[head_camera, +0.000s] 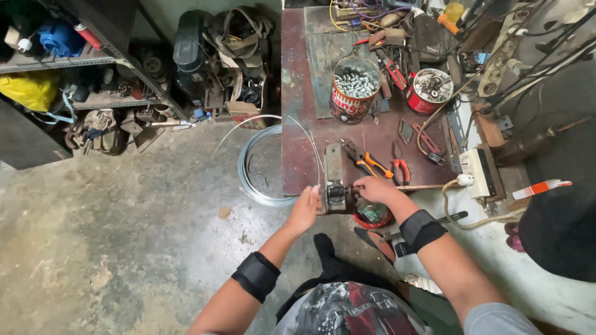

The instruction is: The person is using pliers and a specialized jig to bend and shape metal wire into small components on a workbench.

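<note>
- At far left, metal shelving holds a yellow bag, a blue object and assorted clutter; it stands well apart from both hands.
- A coil of grey wire lies on the concrete floor, against the left edge of the workbench. It sits just up and left of the left hand, and a loose strand arcs from it over the bench edge.
- The left hand is loosely curled, fingers closed around what looks like the wire's end at the left face of the small metal tool; how firm the grip is cannot be told.
- The small metal tool, a bench-mounted block, sits at the bench's near edge between the two hands. Its long axis runs away from the person, toward the back of the bench.
- The right hand is closed, fingers bent against the tool's right side, apparently pinching a small part there; the part itself is too small to identify.
- Orange-handled pliers and red-handled pliers lie just beyond the right hand, handles pointing toward the person.
- Farther back stand a tin of bolts and a red tin of small parts.
</note>
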